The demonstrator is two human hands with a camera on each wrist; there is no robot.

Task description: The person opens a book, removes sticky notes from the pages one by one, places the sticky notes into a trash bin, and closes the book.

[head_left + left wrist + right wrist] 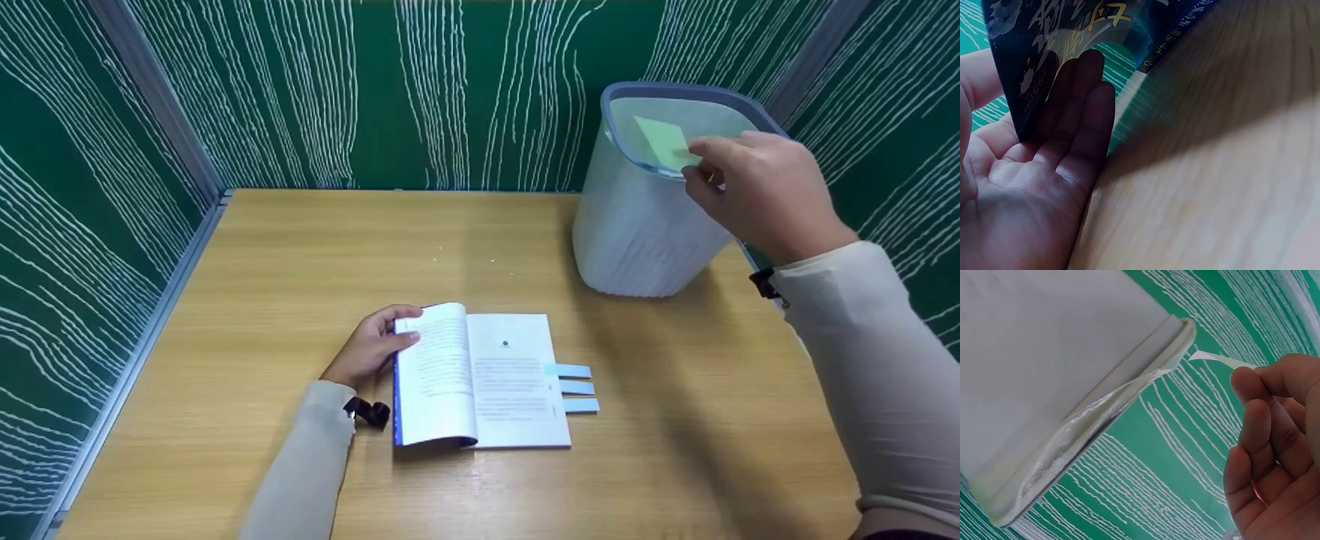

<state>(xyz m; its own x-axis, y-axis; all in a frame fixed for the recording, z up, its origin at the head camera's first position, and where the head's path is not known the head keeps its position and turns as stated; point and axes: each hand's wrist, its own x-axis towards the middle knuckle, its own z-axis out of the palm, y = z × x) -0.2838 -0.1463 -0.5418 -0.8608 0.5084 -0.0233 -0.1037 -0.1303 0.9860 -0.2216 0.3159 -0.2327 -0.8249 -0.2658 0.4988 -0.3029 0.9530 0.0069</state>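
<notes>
An open book lies on the table, its left pages raised and bowed. My left hand holds that left side, thumb on the page and fingers behind the cover. In the left wrist view the dark printed cover stands between thumb and fingers of the left hand. My right hand is up over the rim of a white bin. Between its thumb and forefinger it pinches a light green paper slip, seen nearly edge-on in the right wrist view as a thin paper strip.
Three pale blue sticky tabs stick out from the book's right edge. A clear liner hangs over the bin's rim. Tiny scraps lie on the wooden table. Green walls with white lines enclose the back and sides.
</notes>
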